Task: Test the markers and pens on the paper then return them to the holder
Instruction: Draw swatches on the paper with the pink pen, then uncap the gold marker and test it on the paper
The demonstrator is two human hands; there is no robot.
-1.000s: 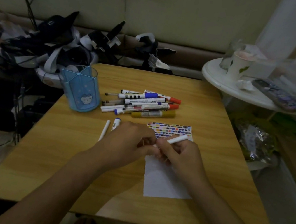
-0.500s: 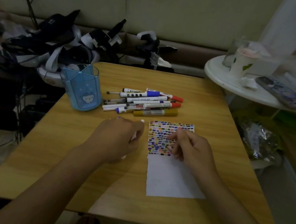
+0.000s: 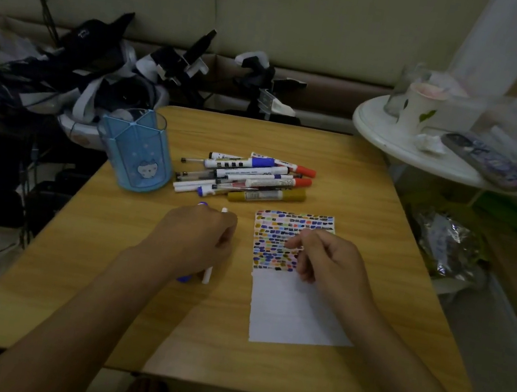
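My left hand lies knuckles-up on the table left of the paper, fingers curled round a white pen that sticks out at both ends. A blue-capped marker lies under the same hand. My right hand rests on the paper with loosely curled fingers and holds nothing I can see. The paper's upper half is filled with small coloured test marks. Several markers and pens lie in a pile behind the paper. The blue holder stands at the left.
A wooden table carries everything. Black and white gear and cables are heaped behind its left corner. To the right, a round white side table holds a paper cup and a remote. Bags sit lower right.
My hands, joined on the white pen a second ago, have parted. The left carried the pen left and down beside the blue-capped marker; the right stayed over the paper with nothing in it.
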